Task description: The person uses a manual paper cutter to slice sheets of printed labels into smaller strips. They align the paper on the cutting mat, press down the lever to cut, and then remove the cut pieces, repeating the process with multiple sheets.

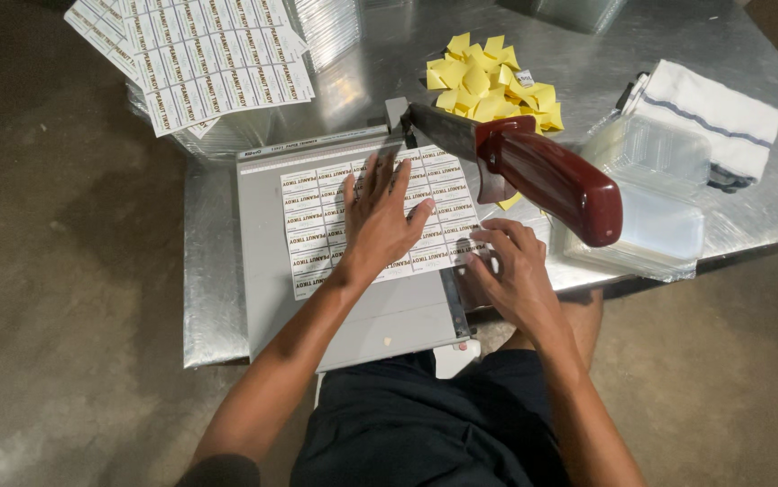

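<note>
- While I look down through the head camera, I see the label sheet (366,221) lying flat on the grey paper cutter (267,261) in the centre of the frame, with its rows running left to right and slightly tilted up toward the right.
- My left hand (378,221) lies on top of the sheet with the fingers spread wide and the palm flat, so it holds the paper down on the board.
- My right hand (506,271) is at the right edge of the sheet, just right of centre in the frame. Its fingertips (483,236) are bent down on the paper edge where the sheet goes over the cutting edge; I cannot tell if they pinch a strip or only press it.
- The relation that matters: the cutting line runs from the upper centre to the lower centre of the frame, across the rows of labels, and the right hand is the one touching it, while the left hand stays well on the board side.
- The cutter arm with the dark red handle (556,180) is lifted, above and to the right of the right hand, and no hand holds it.
- In the upper part of the frame there is a pile of yellow paper pieces (492,81), in the upper left more label sheets (199,54), and at the right clear plastic containers (646,194) beside a folded white towel (713,117), all on the metal table (217,307).
</note>
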